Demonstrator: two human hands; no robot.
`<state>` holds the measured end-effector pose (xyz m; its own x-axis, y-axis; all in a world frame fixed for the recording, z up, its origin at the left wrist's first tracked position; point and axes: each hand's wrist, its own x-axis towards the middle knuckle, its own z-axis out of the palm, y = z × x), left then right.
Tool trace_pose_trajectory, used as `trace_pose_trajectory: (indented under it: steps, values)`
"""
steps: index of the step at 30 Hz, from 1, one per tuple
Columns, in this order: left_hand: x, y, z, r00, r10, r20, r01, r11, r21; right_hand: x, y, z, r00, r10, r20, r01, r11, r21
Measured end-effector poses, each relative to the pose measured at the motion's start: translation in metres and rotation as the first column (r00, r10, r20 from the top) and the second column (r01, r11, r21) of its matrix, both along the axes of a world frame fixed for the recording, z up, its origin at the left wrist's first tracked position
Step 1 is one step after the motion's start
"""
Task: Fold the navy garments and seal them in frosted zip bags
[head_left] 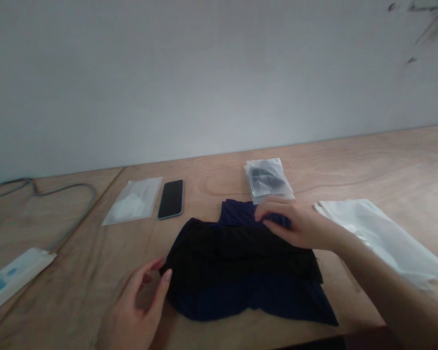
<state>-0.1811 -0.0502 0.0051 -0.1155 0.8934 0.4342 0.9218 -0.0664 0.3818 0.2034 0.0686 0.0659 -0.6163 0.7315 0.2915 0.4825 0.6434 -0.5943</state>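
Cloth first: I've got the dark cloth point(241, 267) on the near middle of the table point(211, 170), black over navy, a navy piece poking out past the far edge. Left hand point(136, 304) at its left edge, thumb and fingers curved with a gap toward the palm; can't tell from here if the tips pinch any fabric. Right hand point(295, 223) over the far side, thumb and forefinger bent close together above the navy piece; can't tell if they nip it or just hover.

Progress, my call: partway. Done: cloth laid out, layers overlapping. Left: near edge wavy, right corner sticking out, so it isn't neat yet. It lies outside any bag. The small bag point(269, 181) behind it has something dark inside; the clear bag point(135, 200) and the white bags point(383, 238) lie off to either side.

Writing: none I can read. Blue patches on the white block point(18, 277) at far left, too blurred. Phone point(171, 199) screen dark, no brand showing. No legible label on the bags.
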Motion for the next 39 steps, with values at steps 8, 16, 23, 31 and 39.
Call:
trace_pose_trajectory:
  steps: [8,16,23,31,39]
  values:
    - [-0.014,-0.012,-0.013,0.987,0.087,0.134,-0.075,0.993,-0.09,-0.145,0.052,-0.013,0.964,0.216,0.155,-0.23,0.97,0.082]
    - [0.039,-0.008,0.019,0.946,-0.093,0.311,0.046,0.987,0.154,-0.131,0.068,-0.011,0.974,0.222,0.047,-0.221,0.975,-0.017]
    - [0.134,0.014,0.05,0.837,-0.545,0.043,0.517,0.814,0.265,-0.032,0.067,-0.012,0.989,0.142,-0.04,-0.145,0.987,-0.068]
    - [0.172,0.018,0.014,0.689,-0.713,-0.131,0.722,0.692,0.033,0.003,0.048,-0.046,0.997,0.048,0.059,-0.042,0.994,-0.105]
    - [0.112,0.002,0.012,0.928,-0.371,0.003,0.365,0.913,0.181,-0.048,0.061,-0.023,0.993,0.091,0.08,-0.086,0.994,-0.072]
